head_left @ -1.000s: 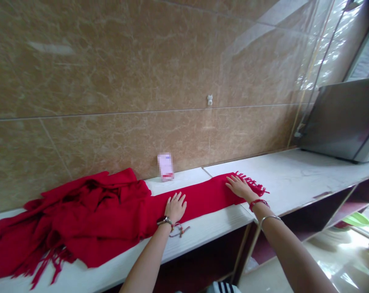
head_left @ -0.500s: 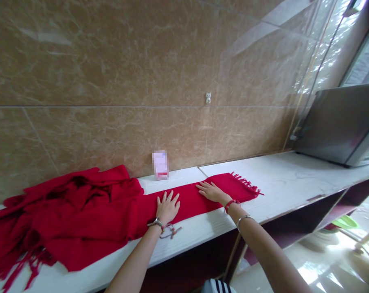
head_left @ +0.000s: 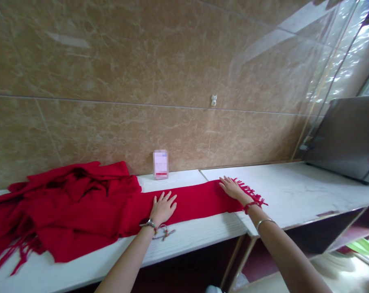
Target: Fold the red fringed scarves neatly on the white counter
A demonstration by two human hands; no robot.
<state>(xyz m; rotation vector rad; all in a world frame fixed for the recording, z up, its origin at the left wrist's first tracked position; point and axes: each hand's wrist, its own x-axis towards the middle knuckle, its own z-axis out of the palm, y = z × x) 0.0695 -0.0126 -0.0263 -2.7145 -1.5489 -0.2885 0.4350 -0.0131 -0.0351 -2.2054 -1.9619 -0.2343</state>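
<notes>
A long red scarf (head_left: 196,199) with a fringed end lies stretched out along a white counter (head_left: 294,191). Its left part is heaped in loose folds (head_left: 71,203). My left hand (head_left: 163,208) lies flat and open on the middle of the stretched strip, fingers spread. My right hand (head_left: 233,189) rests flat and open on the scarf close to its fringed right end (head_left: 253,192). Bracelets show on both wrists.
A small blurred card or packet (head_left: 160,164) stands against the brown tiled wall behind the scarf. A dark grey appliance (head_left: 349,138) sits on the counter at the far right. Open shelving lies under the counter, with a green basin (head_left: 363,246) low at the right.
My right hand slid left along the scarf, then back right to the fringed end. My left hand stayed flat on the middle. The view shifted slightly.
</notes>
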